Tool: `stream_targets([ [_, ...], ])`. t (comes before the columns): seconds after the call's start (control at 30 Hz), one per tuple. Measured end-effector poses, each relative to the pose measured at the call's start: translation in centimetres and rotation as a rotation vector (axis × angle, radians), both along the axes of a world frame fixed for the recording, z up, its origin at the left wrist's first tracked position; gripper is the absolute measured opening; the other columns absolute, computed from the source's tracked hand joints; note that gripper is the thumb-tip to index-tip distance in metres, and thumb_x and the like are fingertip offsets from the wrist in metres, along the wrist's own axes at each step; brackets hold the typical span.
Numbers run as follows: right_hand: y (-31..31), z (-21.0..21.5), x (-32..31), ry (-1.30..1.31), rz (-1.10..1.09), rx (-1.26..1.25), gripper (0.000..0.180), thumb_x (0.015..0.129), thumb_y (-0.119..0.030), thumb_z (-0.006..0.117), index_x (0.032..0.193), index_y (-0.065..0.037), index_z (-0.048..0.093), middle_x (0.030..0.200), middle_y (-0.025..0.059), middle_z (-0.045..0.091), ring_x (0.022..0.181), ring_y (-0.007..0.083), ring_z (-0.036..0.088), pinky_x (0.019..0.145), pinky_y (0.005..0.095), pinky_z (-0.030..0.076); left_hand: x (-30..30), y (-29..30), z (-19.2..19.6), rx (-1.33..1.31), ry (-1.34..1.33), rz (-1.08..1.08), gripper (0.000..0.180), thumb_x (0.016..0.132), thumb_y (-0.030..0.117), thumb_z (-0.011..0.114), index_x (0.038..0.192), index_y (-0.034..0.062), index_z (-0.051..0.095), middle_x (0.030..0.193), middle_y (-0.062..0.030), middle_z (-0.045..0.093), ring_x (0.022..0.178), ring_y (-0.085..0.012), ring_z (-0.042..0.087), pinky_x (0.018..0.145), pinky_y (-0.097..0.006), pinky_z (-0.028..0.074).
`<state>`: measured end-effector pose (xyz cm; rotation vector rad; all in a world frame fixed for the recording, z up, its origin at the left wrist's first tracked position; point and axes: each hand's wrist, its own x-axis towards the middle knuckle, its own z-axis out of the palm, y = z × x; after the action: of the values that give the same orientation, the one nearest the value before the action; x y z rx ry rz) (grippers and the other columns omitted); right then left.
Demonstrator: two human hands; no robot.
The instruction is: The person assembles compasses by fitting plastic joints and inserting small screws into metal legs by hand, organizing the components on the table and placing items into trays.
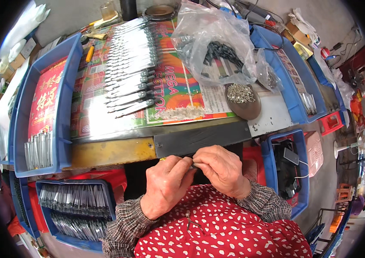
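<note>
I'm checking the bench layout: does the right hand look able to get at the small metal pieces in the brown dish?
Probably yes: the small metal pieces lie uncovered in the brown dish, near the table's front edge. The right hand, though, is now pinching a small dark piece.

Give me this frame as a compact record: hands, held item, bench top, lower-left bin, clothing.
Hands: left hand and right hand meet, pinching together, near the bench edge
Held item: small dark piece, mostly hidden
Bench top: long row of slender metallic pieces; clear plastic bag with dark parts; brown dish with small metal bits
Lower-left bin: blue bin, two rows of slender items
Clothing: red apron, white spots; checked sleeves
</note>
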<state>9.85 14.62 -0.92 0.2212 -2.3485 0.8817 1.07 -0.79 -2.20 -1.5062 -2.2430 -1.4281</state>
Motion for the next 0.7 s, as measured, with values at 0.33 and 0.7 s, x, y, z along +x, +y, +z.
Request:
stream_targets([
  [0.33,0.0,-0.6,0.5,0.037,0.040,0.070,0.028,0.074,0.004,0.071,0.099,0.003,0.059,0.096,0.0142,0.062,0.078,0.0275,0.065,0.068,0.0356,0.056,0.1,-0.2,-0.1,-0.023,0.037,-0.004,0.032,0.066,0.000,0.073,0.096,0.0032,0.063,0.079,-0.0085,0.061,0.064,-0.0254,0.061,0.055,-0.034,0.050],
  [0.7,-0.3,-0.9,0.1,0.081,-0.031,0.147,0.026,0.074,0.005,0.070,0.097,0.003,0.058,0.095,0.0140,0.062,0.078,0.0270,0.065,0.066,0.0351,0.055,0.0,0.3,-0.1,-0.023,0.062,0.008,0.032,0.065,-0.001,0.073,0.096,0.0030,0.064,0.079,-0.0082,0.061,0.064,-0.0244,0.062,0.055,-0.033,0.051],
])
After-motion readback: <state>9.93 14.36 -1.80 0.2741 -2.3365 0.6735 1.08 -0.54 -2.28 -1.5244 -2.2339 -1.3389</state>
